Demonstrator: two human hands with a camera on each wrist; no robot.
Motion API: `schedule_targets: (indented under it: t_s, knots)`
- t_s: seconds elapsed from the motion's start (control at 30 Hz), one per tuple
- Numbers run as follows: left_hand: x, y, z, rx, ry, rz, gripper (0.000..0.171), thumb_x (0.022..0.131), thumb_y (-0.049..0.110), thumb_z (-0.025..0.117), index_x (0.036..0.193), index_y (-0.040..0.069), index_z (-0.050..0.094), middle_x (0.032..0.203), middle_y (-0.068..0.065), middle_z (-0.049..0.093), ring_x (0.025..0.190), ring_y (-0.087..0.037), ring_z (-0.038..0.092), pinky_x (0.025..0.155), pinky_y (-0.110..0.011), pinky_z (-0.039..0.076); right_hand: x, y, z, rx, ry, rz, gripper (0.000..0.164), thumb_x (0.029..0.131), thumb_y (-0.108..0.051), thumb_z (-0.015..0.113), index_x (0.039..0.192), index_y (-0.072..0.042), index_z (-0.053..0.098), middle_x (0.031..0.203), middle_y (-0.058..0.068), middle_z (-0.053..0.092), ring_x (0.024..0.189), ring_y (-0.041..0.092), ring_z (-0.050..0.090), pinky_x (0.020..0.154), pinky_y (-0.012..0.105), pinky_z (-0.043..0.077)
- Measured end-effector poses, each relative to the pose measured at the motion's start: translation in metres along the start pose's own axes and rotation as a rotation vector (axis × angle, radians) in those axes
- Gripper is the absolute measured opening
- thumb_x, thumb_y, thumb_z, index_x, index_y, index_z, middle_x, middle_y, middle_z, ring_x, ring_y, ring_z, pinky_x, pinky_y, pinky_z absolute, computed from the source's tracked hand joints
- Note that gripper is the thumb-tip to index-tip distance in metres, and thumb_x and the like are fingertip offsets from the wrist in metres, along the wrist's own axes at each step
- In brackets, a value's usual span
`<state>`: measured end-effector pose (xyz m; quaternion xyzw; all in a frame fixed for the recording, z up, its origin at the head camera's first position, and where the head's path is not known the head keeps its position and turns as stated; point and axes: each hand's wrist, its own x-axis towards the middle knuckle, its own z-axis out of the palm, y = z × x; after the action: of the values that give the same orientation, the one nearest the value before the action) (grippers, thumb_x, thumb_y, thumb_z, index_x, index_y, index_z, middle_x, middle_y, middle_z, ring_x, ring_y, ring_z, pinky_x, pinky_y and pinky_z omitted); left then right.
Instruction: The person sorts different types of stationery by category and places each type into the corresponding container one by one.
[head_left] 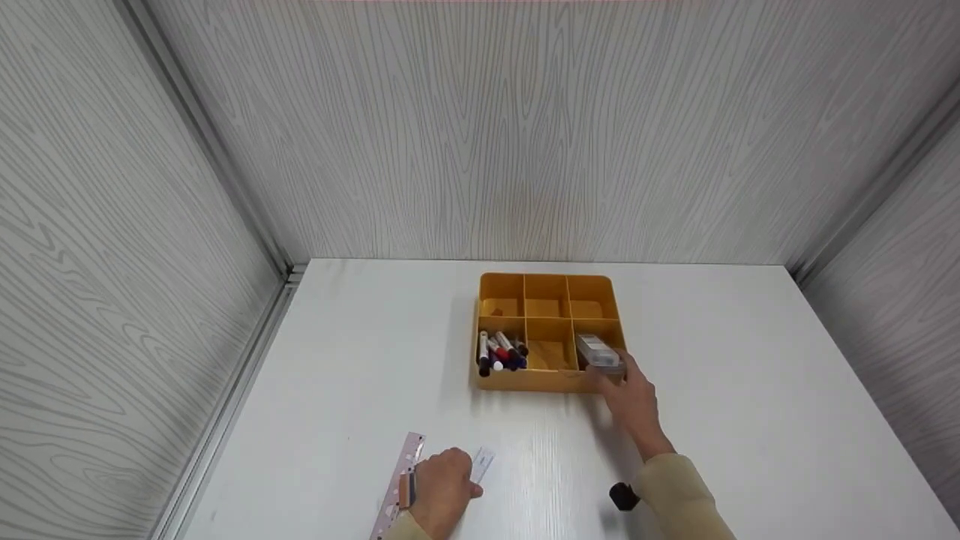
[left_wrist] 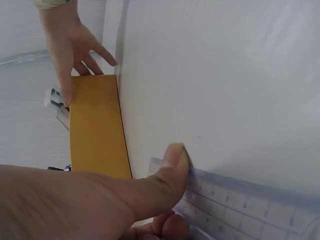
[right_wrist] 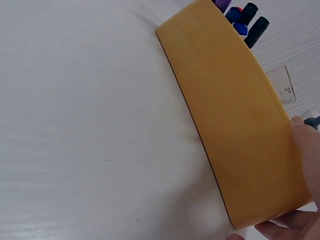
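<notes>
My left hand [head_left: 444, 484] is low on the white table, pinching a clear ruler [left_wrist: 235, 202] between thumb and curled fingers. In the head view only the ruler's far end shows past the hand. Beside that hand lies a pink patterned ruler [head_left: 397, 480], with a small brown and dark block [head_left: 407, 489] over it. My right hand [head_left: 634, 401] grips the front right corner of a yellow divided organizer box [right_wrist: 235, 115], thumb at the rim and fingers around the end wall. Clear and white items [head_left: 598, 351] stand in the compartment by its thumb.
Several markers [head_left: 501, 351] stand in the box's front left compartment, some leaning over its front wall. A small brown scrap [head_left: 496, 312] lies in the back left compartment. Pale wood-grain panels [head_left: 510, 135] enclose the table at the back and both sides.
</notes>
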<state>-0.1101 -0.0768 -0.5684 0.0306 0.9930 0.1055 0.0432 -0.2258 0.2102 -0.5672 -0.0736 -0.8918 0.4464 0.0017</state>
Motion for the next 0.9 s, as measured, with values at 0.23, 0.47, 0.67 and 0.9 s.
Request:
schedule_targets:
  t_s: [0.23,0.47,0.67,0.9]
  knots:
    - [-0.001,-0.002,-0.003,-0.027,-0.084,-0.017,0.029,0.068,0.037,0.072,0.066,0.012,0.057,0.055,0.001,0.045,0.049,-0.015,0.041,0.046,-0.030,0.032,0.000,0.000,-0.001,-0.009,0.016,-0.008,0.076,0.077,-0.062,0.053,0.137,-0.020,0.031,0.138,0.011,0.041,0.124,0.033,0.040,0.096,0.049,0.036]
    - [0.002,0.001,-0.007,-0.092,-0.183,-0.030,0.029,0.073,0.037,0.069,0.071,0.009,0.059,0.055,0.002,0.046,0.050,-0.015,0.041,0.048,-0.030,0.033,0.001,0.001,0.002,-0.003,0.003,0.011,0.075,0.079,-0.058,0.054,0.138,-0.021,0.028,0.140,0.010,0.038,0.127,0.029,0.036,0.098,0.048,0.034]
    - [0.007,0.001,-0.012,-0.264,-0.296,0.002,0.026,0.080,0.036,0.062,0.078,0.012,0.053,0.061,0.003,0.049,0.055,-0.013,0.042,0.053,-0.027,0.034,0.001,0.003,0.002,0.007,-0.004,0.030,0.078,0.076,-0.062,0.053,0.139,-0.023,0.027,0.141,0.010,0.036,0.128,0.029,0.034,0.099,0.048,0.033]
    - [0.017,0.001,-0.023,-0.471,-0.138,0.213,0.022,0.082,0.029,0.062,0.092,0.015,0.048,0.062,0.009,0.055,0.051,-0.003,0.044,0.048,-0.020,0.036,0.001,0.003,0.002,0.011,0.002,0.017,0.079,0.075,-0.064,0.054,0.138,-0.023,0.029,0.141,0.012,0.037,0.129,0.031,0.034,0.099,0.049,0.033]
